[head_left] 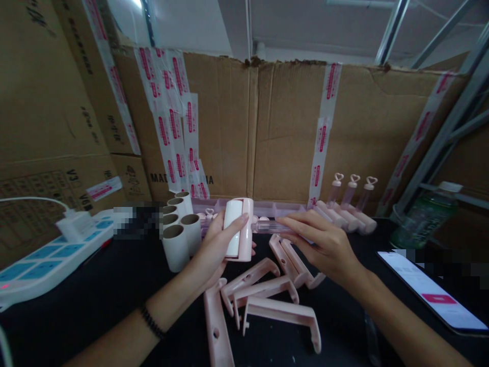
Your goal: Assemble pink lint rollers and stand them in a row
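Note:
My left hand (214, 247) is wrapped round a lint roller (233, 229), a white roll set in a glossy pink holder (246, 242) and held upright. A clear handle (267, 227) reaches from the holder's right side to my right hand (324, 239), whose fingers close on its far end. Where handle and holder meet, I cannot tell how firmly they are joined. Below my hands lie several loose pink plastic brackets (280, 311) with bent ends. White sticky-paper rolls (176, 250) with cardboard cores stand just left of my left hand.
Assembled pink rollers (346, 216) with clear, heart-topped handles lie at the back right. Behind my hands runs a pale purple divided tray (263, 208). A power strip (49, 260) is on the left; a phone (431, 290) and green bottle (428, 216) are on the right. Cardboard (221, 127) walls the back.

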Tool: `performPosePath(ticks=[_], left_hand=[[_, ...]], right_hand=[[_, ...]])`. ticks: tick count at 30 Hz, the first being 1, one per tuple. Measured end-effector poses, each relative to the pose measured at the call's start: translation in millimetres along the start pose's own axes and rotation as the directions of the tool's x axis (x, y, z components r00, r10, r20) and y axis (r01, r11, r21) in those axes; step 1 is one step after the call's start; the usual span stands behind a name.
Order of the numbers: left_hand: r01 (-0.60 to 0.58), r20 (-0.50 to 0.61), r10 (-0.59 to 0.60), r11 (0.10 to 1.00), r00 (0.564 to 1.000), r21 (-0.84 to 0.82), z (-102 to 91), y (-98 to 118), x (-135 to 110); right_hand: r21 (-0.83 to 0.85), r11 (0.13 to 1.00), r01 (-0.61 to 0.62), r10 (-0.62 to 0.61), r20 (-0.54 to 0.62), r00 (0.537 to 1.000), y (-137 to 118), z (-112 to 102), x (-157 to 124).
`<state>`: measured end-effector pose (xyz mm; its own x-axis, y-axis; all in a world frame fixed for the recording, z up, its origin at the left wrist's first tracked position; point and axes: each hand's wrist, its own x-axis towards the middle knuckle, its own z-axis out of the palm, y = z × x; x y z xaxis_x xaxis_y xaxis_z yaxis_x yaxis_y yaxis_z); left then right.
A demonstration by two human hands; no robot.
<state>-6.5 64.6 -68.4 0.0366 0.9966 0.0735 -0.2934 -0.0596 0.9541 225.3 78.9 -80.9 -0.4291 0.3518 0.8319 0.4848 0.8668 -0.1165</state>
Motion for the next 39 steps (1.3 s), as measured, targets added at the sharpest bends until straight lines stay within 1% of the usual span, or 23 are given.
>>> performPosePath(ticks=[8, 12, 19, 23, 27, 34, 36, 39], left_hand=[[0.026, 0.011, -0.026, 1.0, 1.0, 0.005, 0.6, 1.0, -0.9], [0.041, 0.019, -0.041, 0.999, 0.999, 0.003, 0.0, 2.0, -1.5], [0.008, 0.02, -0.008, 1.0, 1.0, -0.006, 2.4, 2.8, -4.4], [-0.025, 0.013, 0.025, 1.0, 1.0, 0.015, 5.2, 1.8, -6.3], [-0.044, 0.017, 0.044, 0.998, 0.999, 0.044, 7.2, 2.4, -7.7], [-0.043, 0.04, 0.04, 0.996, 0.998, 0.072, 6.6, 2.7, -8.7], [-0.053, 0.045, 0.049, 0.995, 0.998, 0.087, 5.3, 0.9, -8.3], [-0.074, 0.06, 0.068, 0.992, 0.996, 0.105, 4.2, 0.8, -7.3]], right_hand=[[-0.049, 0.997, 0.061, -0.064, -0.05, 0.997, -5.7, -1.2, 1.1], [-0.038, 0.997, 0.064, -0.067, -0.07, 0.995, -7.7, -0.6, 1.5], [-0.006, 0.998, 0.06, -0.06, -0.118, 0.991, -12.1, 2.4, 3.9], [-0.019, 0.998, 0.059, -0.061, -0.13, 0.99, -14.2, 3.9, 4.7], [-0.031, 0.994, 0.103, -0.106, -0.121, 0.987, -12.7, 6.1, 4.8], [-0.07, 0.99, 0.12, -0.125, -0.065, 0.99, -12.0, 2.7, 4.3], [-0.074, 0.991, 0.109, -0.112, -0.045, 0.993, -14.2, 1.2, 4.4], [-0.067, 0.997, 0.05, -0.053, -0.046, 0.998, -19.0, -0.6, 4.9]])
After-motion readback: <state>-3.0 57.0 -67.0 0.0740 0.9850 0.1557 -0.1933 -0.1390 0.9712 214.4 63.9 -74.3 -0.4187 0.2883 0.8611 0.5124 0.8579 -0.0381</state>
